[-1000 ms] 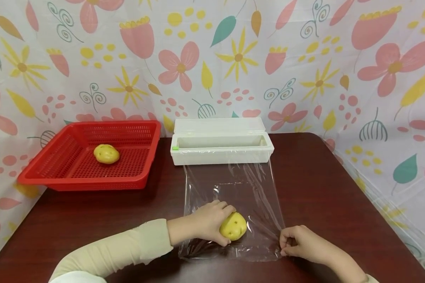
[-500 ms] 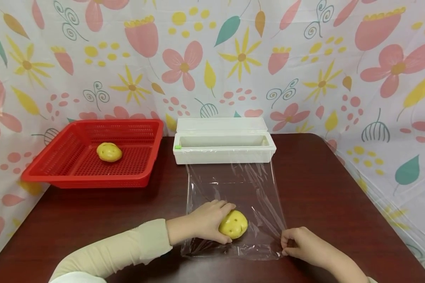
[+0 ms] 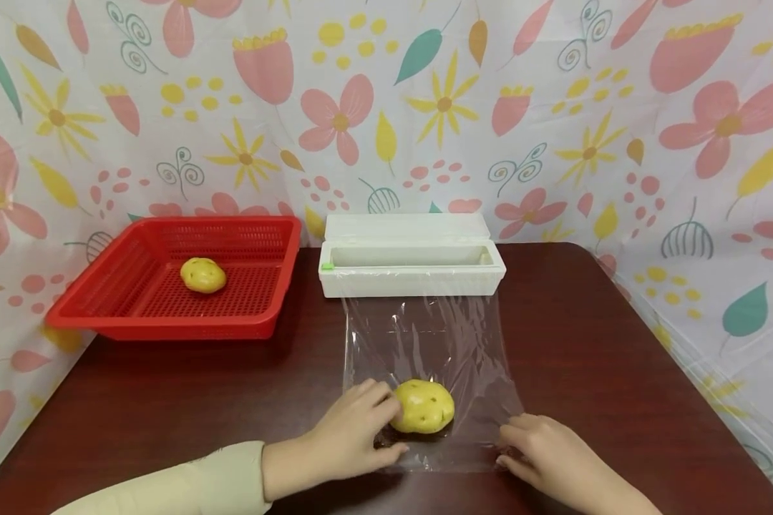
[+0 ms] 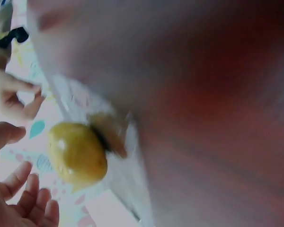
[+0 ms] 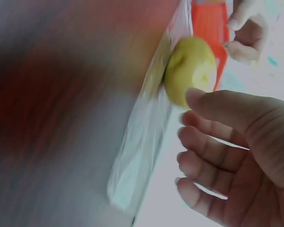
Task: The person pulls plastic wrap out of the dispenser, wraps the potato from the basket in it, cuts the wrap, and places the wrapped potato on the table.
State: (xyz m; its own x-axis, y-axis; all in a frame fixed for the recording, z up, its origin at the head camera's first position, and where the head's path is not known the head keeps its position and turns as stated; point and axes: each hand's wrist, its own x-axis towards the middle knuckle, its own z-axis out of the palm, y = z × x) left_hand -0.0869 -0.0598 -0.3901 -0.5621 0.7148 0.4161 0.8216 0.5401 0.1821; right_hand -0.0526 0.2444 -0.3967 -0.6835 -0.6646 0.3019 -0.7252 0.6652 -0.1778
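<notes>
A yellow potato (image 3: 423,406) rests on a sheet of clear plastic wrap (image 3: 425,336) pulled out from a white dispenser box (image 3: 412,282). My left hand (image 3: 344,433) is just left of the potato, its fingers loosely bent and apart from it in the left wrist view, where the potato (image 4: 78,153) is in plain sight. By the near right corner of the wrap is my right hand (image 3: 550,458). In the right wrist view, its thumb and fingers (image 5: 206,161) are spread a little, with nothing seen between them.
A red plastic basket (image 3: 167,330) stands at the back left with a second potato (image 3: 202,275) inside. The dispenser's lid (image 3: 407,227) is raised against the flowered backdrop (image 3: 386,107). Dark wooden tabletop (image 3: 573,336) extends to the right of the wrap.
My left hand has let go of the potato and drawn back left and down. The right hand's fingers have loosened from the wrap's corner, shifting slightly left. The view has turned slightly left.
</notes>
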